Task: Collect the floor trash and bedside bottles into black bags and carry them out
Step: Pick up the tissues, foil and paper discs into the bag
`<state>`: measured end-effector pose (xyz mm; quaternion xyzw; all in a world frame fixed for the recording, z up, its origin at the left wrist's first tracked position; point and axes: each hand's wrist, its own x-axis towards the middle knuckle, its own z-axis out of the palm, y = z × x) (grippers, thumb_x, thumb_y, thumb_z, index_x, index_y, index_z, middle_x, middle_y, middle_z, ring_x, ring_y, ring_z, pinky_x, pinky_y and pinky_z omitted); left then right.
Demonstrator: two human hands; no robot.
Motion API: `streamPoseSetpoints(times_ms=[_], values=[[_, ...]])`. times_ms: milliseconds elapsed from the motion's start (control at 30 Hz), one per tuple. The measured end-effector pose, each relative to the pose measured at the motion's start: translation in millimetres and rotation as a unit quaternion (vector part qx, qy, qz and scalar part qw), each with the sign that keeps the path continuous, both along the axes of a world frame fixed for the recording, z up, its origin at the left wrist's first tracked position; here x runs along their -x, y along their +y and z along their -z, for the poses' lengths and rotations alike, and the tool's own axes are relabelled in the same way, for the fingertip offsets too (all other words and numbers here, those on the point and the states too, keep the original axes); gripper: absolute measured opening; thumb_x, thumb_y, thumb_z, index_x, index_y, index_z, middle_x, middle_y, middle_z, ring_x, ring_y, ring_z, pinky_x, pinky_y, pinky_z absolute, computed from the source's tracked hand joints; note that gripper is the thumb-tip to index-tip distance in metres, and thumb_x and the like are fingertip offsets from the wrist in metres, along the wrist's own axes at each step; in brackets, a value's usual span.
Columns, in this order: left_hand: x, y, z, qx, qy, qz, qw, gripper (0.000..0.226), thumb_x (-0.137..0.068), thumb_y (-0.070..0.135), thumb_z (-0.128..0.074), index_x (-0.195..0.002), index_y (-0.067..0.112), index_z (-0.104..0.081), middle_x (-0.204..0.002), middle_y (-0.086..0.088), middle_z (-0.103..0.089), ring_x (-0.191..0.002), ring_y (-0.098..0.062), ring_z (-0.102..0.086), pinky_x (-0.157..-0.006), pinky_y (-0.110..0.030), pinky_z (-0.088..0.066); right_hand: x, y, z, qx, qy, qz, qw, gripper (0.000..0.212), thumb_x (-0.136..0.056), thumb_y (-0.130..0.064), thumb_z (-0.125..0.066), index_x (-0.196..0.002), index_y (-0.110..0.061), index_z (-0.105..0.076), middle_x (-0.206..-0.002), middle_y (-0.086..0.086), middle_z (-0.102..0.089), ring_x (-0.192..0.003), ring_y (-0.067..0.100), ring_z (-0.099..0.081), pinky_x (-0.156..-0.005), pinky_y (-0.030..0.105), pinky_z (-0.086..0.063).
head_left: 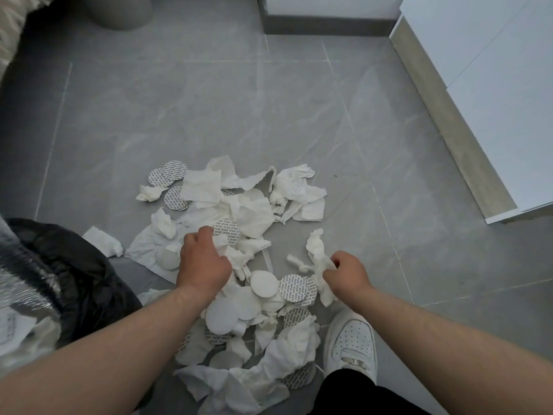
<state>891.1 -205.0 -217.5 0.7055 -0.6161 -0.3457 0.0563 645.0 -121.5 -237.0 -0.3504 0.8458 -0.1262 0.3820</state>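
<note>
A pile of crumpled white tissues point(251, 211) and round white and printed discs point(294, 287) lies spread on the grey tile floor. My left hand point(202, 260) is down in the middle of the pile, its fingers curled round a wad of tissue. Off to the right, my right hand point(347, 272) grips a twisted white tissue point(318, 250) at the pile's right edge. An open black bag point(74, 274) sits at the lower left, with tissue and shiny foil inside. No bottles are in view.
My white shoe point(351, 339) stands just right of the pile. A white cabinet point(493, 85) runs along the right side. A grey round bin base point(119, 10) and a patterned fabric edge point(12, 28) are at the top left.
</note>
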Motion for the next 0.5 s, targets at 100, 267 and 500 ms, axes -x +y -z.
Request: streamPoseSetpoints(times_ms=[100,267,500], values=[[-1,-2,-3,0.001,0.002,0.002,1.0,0.055,-0.079,0.006,-0.054,-0.131,0.012,-0.038,-0.131,-0.016,-0.036,-0.117,-0.034,-0.041,-0.092,-0.04,-0.039,-2,-1,-6,-0.001,-0.047,0.001,0.999,0.018,-0.081,-0.019,-0.061,-0.091,-0.005,-0.056,-0.087,0.008,-0.06,-0.082,0.026,-0.058,-0.069,0.037,-0.048],[-2,2,4,-0.004,0.006,-0.001,1.0,0.054,-0.078,0.007,-0.055,-0.129,0.011,-0.039,-0.129,-0.016,-0.038,-0.114,-0.033,-0.043,-0.091,-0.038,-0.04,-39,5,2,-0.084,0.036,-0.126,0.988,0.082,-0.069,-0.059,-0.07,-0.135,-0.022,-0.038,-0.127,0.008,-0.043,-0.115,0.029,-0.053,-0.088,0.035,-0.045],[-6,2,11,-0.009,0.017,-0.002,1.0,0.053,-0.078,0.008,-0.056,-0.128,0.012,-0.04,-0.127,-0.014,-0.04,-0.115,-0.031,-0.043,-0.094,-0.038,-0.04,-54,5,24,-0.065,0.008,-0.094,0.993,0.027,-0.077,-0.023,-0.067,-0.097,-0.014,-0.05,-0.107,0.01,-0.061,-0.094,0.028,-0.059,-0.081,0.037,-0.051]])
